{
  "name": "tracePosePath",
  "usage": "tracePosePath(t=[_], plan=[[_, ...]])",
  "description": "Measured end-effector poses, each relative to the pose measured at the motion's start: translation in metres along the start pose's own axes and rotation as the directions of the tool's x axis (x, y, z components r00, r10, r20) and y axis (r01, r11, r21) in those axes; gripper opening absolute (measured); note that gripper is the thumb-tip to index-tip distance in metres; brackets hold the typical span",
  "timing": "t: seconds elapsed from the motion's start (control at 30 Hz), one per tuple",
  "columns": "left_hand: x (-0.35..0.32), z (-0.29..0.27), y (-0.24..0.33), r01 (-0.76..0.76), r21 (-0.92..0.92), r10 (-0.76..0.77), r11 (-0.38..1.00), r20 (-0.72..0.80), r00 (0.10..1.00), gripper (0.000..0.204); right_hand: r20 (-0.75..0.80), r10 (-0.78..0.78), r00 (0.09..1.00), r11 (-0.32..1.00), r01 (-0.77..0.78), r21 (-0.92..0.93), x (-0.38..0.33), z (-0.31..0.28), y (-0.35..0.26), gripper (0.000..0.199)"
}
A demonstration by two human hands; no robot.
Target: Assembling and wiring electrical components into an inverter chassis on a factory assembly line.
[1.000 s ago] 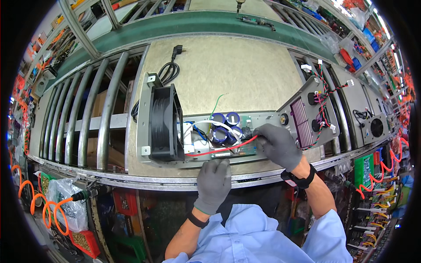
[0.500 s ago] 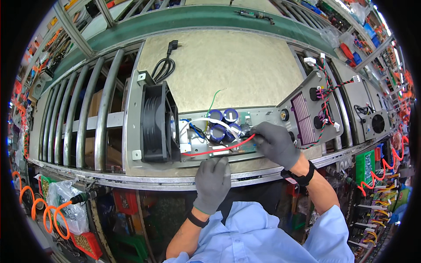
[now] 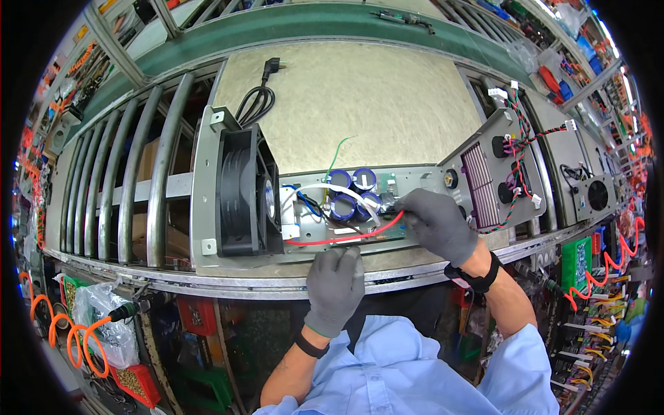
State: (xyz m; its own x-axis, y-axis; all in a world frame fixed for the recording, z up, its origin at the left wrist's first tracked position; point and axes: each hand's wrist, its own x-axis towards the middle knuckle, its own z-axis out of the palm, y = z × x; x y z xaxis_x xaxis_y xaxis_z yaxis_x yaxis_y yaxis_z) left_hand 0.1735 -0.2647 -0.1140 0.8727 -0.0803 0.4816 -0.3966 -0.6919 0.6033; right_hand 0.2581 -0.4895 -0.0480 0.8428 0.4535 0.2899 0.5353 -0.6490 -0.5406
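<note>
While pinching the red wire (image 3: 346, 238) where it ends by the blue capacitors (image 3: 349, 194), right hand (image 3: 437, 223) fingers (image 3: 407, 207) closed narrow on it; left hand (image 3: 335, 280) laid flat on the bench (image 3: 387, 90) edge just below the circuit board (image 3: 332, 232), fingers loosely together, holding nothing; black fan (image 3: 238, 194) upright well left of both; likely risks: tugging too hard and pulling the wire from its joint, or snagging the white wire (image 3: 325, 188) looped just above the fingertips; chassis sliding since unbraced.
</note>
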Motion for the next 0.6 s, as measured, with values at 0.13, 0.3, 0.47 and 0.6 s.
tracePosePath(t=[0.13, 0.3, 0.47, 0.6], plan=[[-0.001, 0.002, 0.002, 0.001, 0.003, -0.001, 1.0, -0.03, 1.0, 0.019, 0.0, 0.043, 0.999, 0.999, -0.043, 0.005, -0.003, 0.007, 0.004, 0.019], [-0.001, 0.004, 0.004, -0.004, -0.005, 0.004, 1.0, -0.081, 0.997, 0.017, -0.095, 0.064, 0.993, 0.992, -0.053, 0.116, -0.006, 0.007, 0.002, 0.02], [-0.002, 0.003, 0.001, -0.054, -0.019, 0.052, 0.998, -0.1, 0.994, 0.017, -0.309, 0.261, 0.915, 0.965, -0.235, 0.121, -0.032, 0.022, -0.025, 0.025], [-0.002, 0.0, 0.003, -0.047, -0.01, 0.046, 0.999, -0.086, 0.995, 0.018, -0.303, 0.1, 0.948, 0.995, -0.095, 0.03, -0.044, 0.043, -0.05, 0.027]])
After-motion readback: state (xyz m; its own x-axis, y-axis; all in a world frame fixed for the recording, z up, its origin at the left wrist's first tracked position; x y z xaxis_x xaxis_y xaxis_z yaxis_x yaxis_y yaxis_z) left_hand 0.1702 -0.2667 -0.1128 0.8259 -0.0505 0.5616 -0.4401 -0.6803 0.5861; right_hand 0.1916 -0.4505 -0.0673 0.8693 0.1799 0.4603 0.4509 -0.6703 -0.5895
